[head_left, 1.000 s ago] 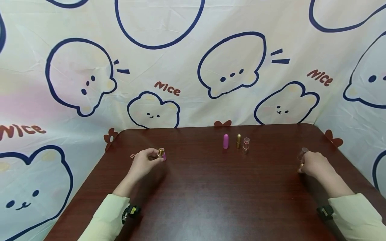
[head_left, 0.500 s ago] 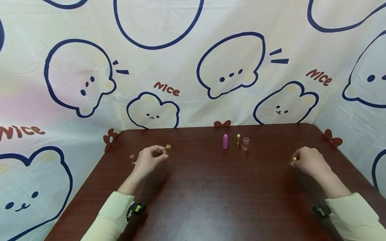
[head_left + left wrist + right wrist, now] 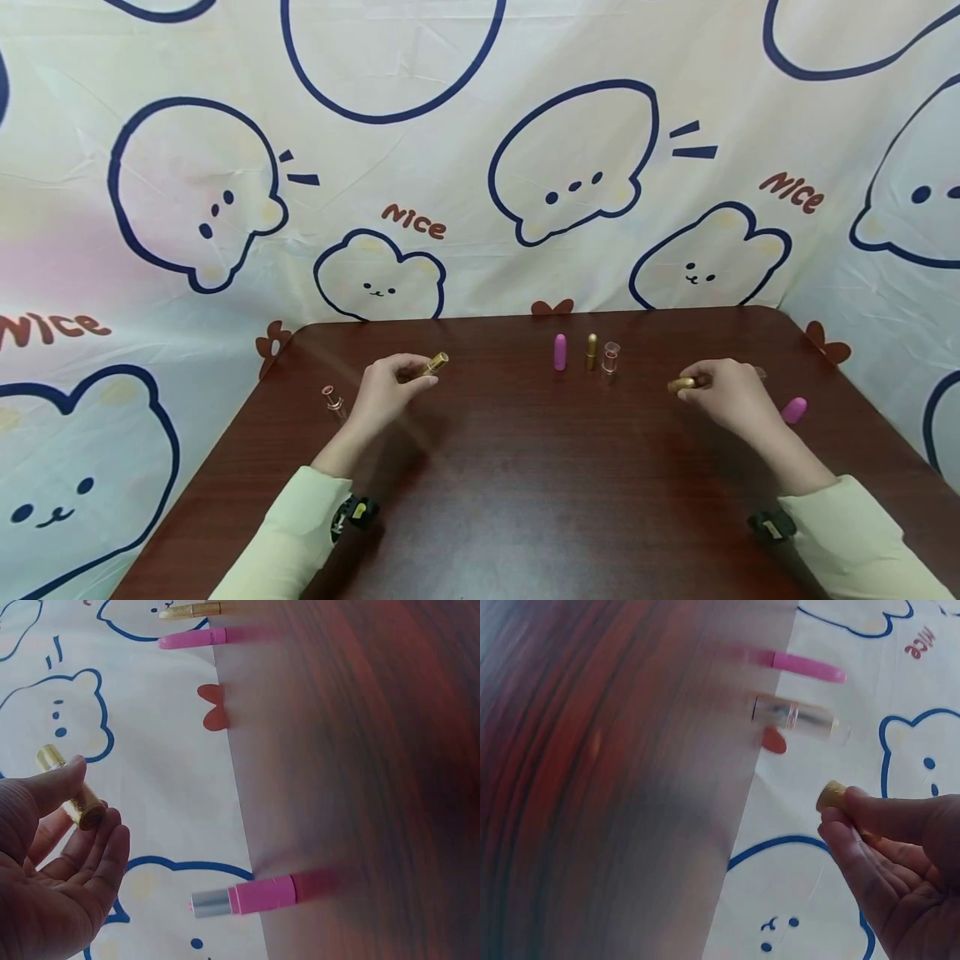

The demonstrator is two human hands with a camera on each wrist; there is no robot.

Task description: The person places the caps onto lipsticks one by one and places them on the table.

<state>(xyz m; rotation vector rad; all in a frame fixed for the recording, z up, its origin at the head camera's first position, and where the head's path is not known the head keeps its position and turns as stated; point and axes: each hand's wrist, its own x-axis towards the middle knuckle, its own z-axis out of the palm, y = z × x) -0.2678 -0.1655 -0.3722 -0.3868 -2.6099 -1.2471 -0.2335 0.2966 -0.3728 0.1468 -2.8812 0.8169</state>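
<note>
In the head view, my left hand (image 3: pixel 390 387) pinches a gold lipstick tube (image 3: pixel 437 363), tilted to the right, between thumb and fingers above the table. The left wrist view shows the same tube's narrower neck and dark end. A pink lipstick with a silver collar (image 3: pixel 244 897) stands beyond that hand, hidden in the head view. Over on the right, my right hand (image 3: pixel 731 396) holds another gold lipstick tube (image 3: pixel 681 384) nearly level; its rounded end points left. Its far part is hidden by the fingers.
At the back stand a pink lipstick (image 3: pixel 560 352), a slim gold one (image 3: pixel 592 352) and a clear-capped one (image 3: pixel 611 358). A rose-gold tube (image 3: pixel 333 402) is left of my left hand. Behind my right arm stands a pink tube (image 3: pixel 795 410), with a clear cap (image 3: pixel 761 372) partly hidden.
My left hand has moved right and slightly up, tilting its gold tube. My right hand has moved left with its gold tube, and the pink tube on the right has come into view.
</note>
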